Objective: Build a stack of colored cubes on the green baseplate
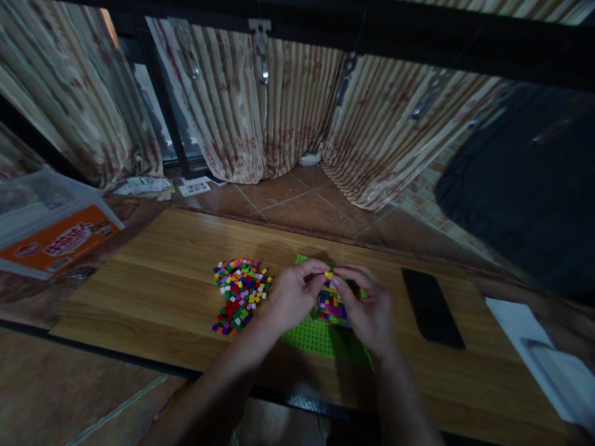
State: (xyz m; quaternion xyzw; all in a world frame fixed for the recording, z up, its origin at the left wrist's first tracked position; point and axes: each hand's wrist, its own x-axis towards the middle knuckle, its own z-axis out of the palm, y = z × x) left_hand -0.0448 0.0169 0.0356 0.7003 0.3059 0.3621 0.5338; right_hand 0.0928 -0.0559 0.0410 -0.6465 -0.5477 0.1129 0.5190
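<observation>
My left hand [295,292] and my right hand [367,303] meet over a green studded baseplate [309,337]. Between their fingertips shows a small yellow brick [328,274], which both hands pinch or touch. Just below it, a block of many-coloured bricks [331,308] rises from the baseplate, partly covered by my fingers. To the left of my left hand lies a loose pile of small coloured bricks [239,291] in red, green, white, yellow, purple and orange. How the yellow brick meets the bricks under it is hard to make out.
A wooden table [153,279] carries all this. A black phone [432,308] lies to the right, with white paper [525,334] beyond it. A clear plastic box with an orange label [60,241] stands at the left. Striped curtains [297,111] hang behind the table.
</observation>
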